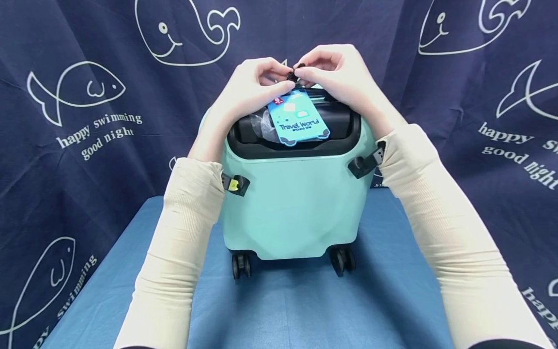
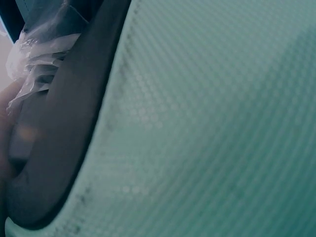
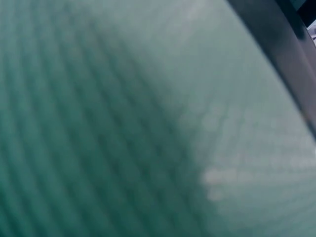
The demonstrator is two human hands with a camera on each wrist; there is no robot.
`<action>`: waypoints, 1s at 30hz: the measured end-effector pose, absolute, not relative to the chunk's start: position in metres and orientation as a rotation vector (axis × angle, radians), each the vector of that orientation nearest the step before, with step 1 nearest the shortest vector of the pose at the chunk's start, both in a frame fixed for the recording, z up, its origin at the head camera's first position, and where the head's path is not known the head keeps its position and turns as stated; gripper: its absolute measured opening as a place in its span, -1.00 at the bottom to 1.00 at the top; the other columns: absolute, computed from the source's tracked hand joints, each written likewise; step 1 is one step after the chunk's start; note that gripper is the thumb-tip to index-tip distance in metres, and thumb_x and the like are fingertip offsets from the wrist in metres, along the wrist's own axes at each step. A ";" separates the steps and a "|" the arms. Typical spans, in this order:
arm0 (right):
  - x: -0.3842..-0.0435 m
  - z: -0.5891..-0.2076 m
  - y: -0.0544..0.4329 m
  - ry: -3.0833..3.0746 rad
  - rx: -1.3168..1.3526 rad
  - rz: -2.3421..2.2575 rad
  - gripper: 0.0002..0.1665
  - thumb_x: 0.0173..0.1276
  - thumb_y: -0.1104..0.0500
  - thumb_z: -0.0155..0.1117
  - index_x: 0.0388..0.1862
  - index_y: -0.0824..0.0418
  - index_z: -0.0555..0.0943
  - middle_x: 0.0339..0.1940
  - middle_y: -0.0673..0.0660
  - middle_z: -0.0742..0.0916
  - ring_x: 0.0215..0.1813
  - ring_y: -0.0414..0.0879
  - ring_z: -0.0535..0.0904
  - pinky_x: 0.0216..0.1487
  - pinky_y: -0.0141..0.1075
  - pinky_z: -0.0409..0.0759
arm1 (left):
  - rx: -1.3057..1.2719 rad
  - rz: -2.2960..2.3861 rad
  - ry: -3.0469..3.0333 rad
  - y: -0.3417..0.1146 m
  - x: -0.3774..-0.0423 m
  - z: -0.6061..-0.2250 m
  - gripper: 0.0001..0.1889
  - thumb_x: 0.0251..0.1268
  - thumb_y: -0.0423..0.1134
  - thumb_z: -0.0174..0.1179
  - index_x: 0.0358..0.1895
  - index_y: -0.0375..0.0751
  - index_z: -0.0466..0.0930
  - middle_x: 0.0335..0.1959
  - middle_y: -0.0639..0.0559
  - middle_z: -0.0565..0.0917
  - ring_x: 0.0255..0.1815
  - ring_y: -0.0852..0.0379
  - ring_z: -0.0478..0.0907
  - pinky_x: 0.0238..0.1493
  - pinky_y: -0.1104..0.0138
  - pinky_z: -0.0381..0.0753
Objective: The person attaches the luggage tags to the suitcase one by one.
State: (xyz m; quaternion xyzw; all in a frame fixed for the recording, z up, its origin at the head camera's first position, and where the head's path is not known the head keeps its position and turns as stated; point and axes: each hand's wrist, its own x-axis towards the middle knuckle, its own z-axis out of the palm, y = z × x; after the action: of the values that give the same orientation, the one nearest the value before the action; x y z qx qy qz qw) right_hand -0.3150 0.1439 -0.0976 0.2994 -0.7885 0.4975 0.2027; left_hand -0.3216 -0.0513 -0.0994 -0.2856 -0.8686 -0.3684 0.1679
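A mint-green suitcase [image 1: 292, 203] stands upright on its black wheels, ribbed and blurred up close in both wrist views. Over its black top panel [image 1: 340, 126] lies a blue luggage tag [image 1: 298, 118] printed "Travel World". Just above the tag, my left hand [image 1: 253, 85] pinches a small black strap piece [image 1: 291, 76] between thumb and fingers. My right hand [image 1: 340, 72] pinches the black strap too, right beside the left fingertips. How the strap's ends lie between the fingers is too small to tell. Crinkled clear plastic [image 2: 44, 61] sits by the panel, partly behind the tag.
The suitcase rests on a blue cloth-covered table [image 1: 283, 310]. Behind and at both sides hangs a dark blue curtain [image 1: 279, 29] with white whale and fish drawings. A black camera mount sits at each wrist, close to the suitcase front.
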 end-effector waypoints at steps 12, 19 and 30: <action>-0.319 -0.098 0.146 -2.235 0.898 1.220 -0.82 0.20 0.16 0.35 -0.22 0.19 0.69 -0.46 -0.10 0.68 -0.40 -0.22 0.55 -0.25 -0.50 0.43 | -0.809 -1.026 -2.472 -0.050 -0.321 -0.100 -0.62 0.18 0.01 0.24 0.04 -0.01 0.60 -0.08 0.10 0.69 -0.18 0.29 0.62 -0.02 0.50 0.48; -0.318 -0.097 0.145 -2.230 0.837 1.182 -0.84 0.22 0.14 0.33 -0.24 0.15 0.70 -0.43 -0.11 0.69 -0.40 -0.25 0.56 -0.25 -0.50 0.42 | -0.812 -0.984 -2.488 -0.049 -0.320 -0.098 -0.63 0.21 0.00 0.21 0.05 -0.02 0.59 -0.06 0.11 0.68 -0.15 0.29 0.62 0.00 0.51 0.46; -0.317 -0.099 0.143 -2.218 0.822 1.278 -0.90 0.24 0.18 0.31 -0.28 0.15 0.68 -0.42 -0.07 0.68 -0.38 -0.25 0.57 -0.23 -0.49 0.46 | -0.787 -0.958 -2.525 -0.050 -0.320 -0.099 -0.63 0.24 -0.02 0.18 0.08 -0.04 0.58 -0.03 0.11 0.67 -0.12 0.30 0.62 0.00 0.53 0.45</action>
State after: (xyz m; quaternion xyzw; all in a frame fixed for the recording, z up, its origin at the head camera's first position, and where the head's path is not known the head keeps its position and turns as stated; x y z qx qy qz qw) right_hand -0.3166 0.1431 -0.0985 0.2980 -0.8038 0.4634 0.2246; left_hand -0.3203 -0.0500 -0.0988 -0.2759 -0.8855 -0.3361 0.1636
